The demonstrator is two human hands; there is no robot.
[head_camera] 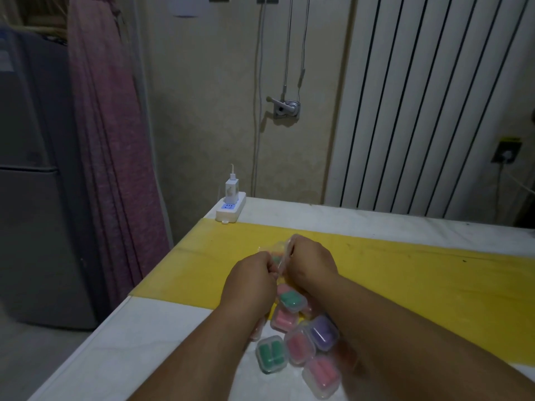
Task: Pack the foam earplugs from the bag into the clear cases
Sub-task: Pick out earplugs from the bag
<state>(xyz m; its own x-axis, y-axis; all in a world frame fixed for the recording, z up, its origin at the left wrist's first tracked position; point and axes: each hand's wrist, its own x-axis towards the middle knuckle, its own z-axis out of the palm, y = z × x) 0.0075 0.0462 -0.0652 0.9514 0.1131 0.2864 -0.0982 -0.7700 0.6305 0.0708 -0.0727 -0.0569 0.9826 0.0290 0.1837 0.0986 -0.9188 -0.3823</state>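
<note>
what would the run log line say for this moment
left hand: pinches clear bag | right hand: pinches same bag | filled cases: heaped on table by wrists | phase: likely working bag open

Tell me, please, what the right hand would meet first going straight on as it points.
Past the clear bag it pinches, the right hand faces yellow cloth; the white power strip at the far corner probably comes first, though depth is unclear.

l hand (252,274), r hand (312,260) curled, close
</note>
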